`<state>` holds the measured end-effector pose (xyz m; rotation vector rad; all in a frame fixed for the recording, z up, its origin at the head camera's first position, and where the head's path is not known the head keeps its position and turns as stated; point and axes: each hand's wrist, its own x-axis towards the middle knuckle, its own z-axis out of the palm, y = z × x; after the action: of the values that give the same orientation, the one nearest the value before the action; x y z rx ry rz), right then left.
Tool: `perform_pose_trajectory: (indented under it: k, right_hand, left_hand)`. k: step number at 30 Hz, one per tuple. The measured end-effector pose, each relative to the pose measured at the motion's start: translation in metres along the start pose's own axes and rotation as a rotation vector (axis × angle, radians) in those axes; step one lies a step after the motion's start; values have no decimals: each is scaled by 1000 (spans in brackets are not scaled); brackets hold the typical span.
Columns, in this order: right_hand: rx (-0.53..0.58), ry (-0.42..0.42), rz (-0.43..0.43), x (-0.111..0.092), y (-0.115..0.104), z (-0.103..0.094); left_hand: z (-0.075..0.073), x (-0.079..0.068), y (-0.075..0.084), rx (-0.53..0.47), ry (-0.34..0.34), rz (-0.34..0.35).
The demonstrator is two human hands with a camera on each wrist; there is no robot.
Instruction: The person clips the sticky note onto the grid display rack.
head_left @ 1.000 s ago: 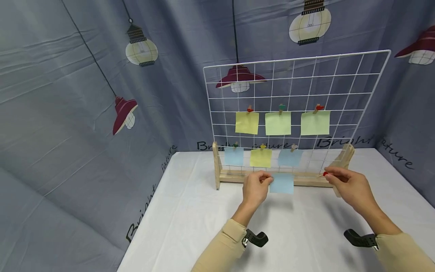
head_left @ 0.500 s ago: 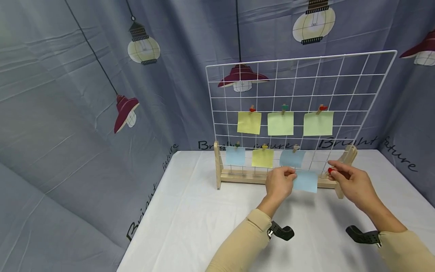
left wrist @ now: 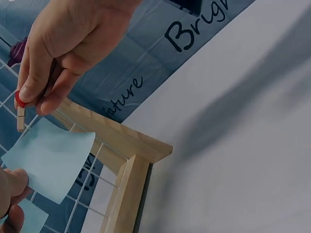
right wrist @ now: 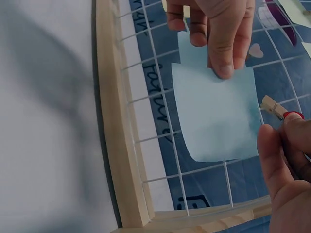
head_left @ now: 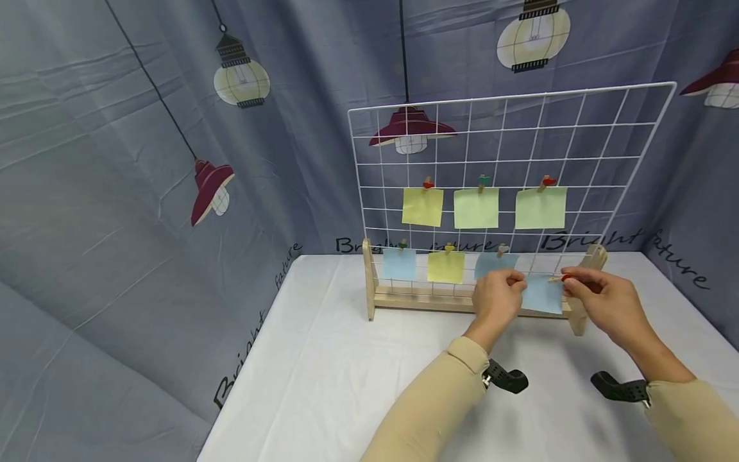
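Observation:
A light blue paper note (head_left: 543, 295) is pinched at its left edge by my left hand (head_left: 498, 296), in front of the lower right of the white wire grid (head_left: 583, 146). My right hand (head_left: 606, 300) pinches a small wooden clothespin (right wrist: 273, 107) with a red decoration, near the note's upper right edge. In the right wrist view the clothespin's tip stands just beside the note. The left wrist view shows the right hand's thumb and fingers on the red part, with the wooden end (left wrist: 21, 120) pointing at the note.
Pegged on the grid are yellow (head_left: 423, 207), green (head_left: 476, 208) and blue notes (head_left: 399, 264) in two rows. A wooden base (head_left: 424, 299) holds the grid upright on a white-covered table (head_left: 323, 372). Behind hangs a grey-blue curtain (head_left: 277, 128) with printed lamps.
My left hand has carried the blue note right and up to the grid's lower right. My right hand has stayed near there, rising slightly, and the clothespin now overlaps the note's edge.

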<state>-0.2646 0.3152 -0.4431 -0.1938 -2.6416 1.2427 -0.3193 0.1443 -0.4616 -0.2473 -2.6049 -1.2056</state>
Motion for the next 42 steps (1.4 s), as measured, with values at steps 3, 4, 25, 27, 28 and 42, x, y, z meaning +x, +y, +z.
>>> perform_pose_trajectory:
  k: [3, 4, 25, 27, 28, 42]
  right_hand:
    - [-26, 31, 29, 4, -1, -4]
    - [-33, 47, 35, 5, -1, -5]
    - [-235, 261, -225, 32, -14, -11]
    - [-245, 271, -276, 34, -15, -9]
    - [-256, 281, -306, 35, -14, -9]
    - [-418, 277, -472, 51, -17, -6]
  left_hand:
    - [5, 3, 7, -14, 13, -12]
    - [6, 4, 8, -22, 17, -18]
    - [20, 20, 27, -164, 170, -292]
    - [22, 22, 27, -157, 183, -310]
    - [22, 22, 27, -154, 187, -314]
    - [32, 26, 34, -199, 208, -298]
